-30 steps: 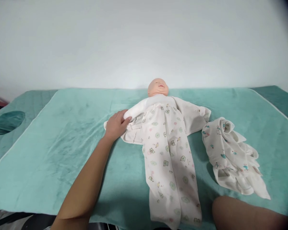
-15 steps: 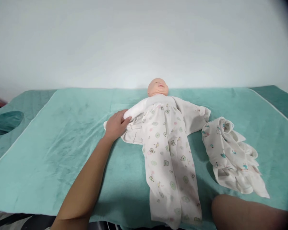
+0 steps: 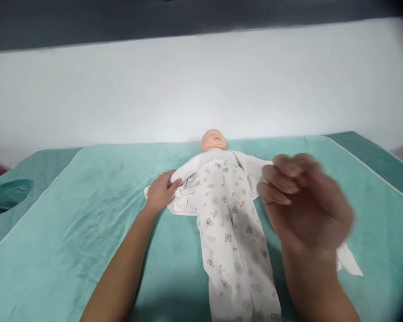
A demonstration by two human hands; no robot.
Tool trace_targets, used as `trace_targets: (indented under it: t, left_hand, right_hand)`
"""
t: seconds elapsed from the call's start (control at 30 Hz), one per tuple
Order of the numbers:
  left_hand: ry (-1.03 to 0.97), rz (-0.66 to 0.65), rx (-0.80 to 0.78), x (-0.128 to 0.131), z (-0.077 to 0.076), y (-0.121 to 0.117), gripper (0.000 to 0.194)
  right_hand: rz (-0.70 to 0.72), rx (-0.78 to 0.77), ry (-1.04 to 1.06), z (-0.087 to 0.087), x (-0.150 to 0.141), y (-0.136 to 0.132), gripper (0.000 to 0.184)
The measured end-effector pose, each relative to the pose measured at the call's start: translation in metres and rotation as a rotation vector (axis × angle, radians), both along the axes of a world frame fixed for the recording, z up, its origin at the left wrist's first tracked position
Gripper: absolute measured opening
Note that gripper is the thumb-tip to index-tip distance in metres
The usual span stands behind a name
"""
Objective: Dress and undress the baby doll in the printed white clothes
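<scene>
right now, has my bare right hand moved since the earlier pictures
Yes, up into view: the bare right hand now hides, with its wrist, all but a corner of the loose white cloth, fully visible earlier on the teal fabric cover.

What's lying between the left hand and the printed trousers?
Bunched white cloth lies between the left hand and the printed trousers, over the green cover; the head view shows it.
</scene>
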State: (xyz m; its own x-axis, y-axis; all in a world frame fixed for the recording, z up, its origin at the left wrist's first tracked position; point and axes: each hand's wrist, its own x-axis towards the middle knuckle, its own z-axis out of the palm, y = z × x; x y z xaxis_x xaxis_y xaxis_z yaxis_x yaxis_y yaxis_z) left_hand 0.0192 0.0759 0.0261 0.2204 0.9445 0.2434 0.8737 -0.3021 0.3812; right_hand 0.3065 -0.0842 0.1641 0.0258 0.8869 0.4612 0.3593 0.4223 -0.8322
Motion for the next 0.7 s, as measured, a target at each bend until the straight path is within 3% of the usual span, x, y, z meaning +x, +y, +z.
trace_targets:
  t: [0.1,0.23,0.5,0.7]
  left_hand:
    - [-0.007,-0.007,0.013,-0.002,-0.001,0.001,0.05]
    - [-0.006,-0.009,0.014,-0.002,-0.002,0.001,0.051]
    - [0.009,-0.005,0.017,-0.001,-0.002,0.002,0.053]
    - [0.005,-0.001,0.011,-0.002,-0.003,0.003,0.052]
  right_hand:
    - [0.018,-0.063,0.521,-0.002,-0.004,0.017,0.026]
    - [0.093,-0.14,0.903,-0.007,-0.011,0.03,0.015]
    - [0.121,-0.178,0.945,-0.007,-0.015,0.028,0.009]
    - [0.324,-0.284,1.12,-0.01,-0.018,0.033,0.013]
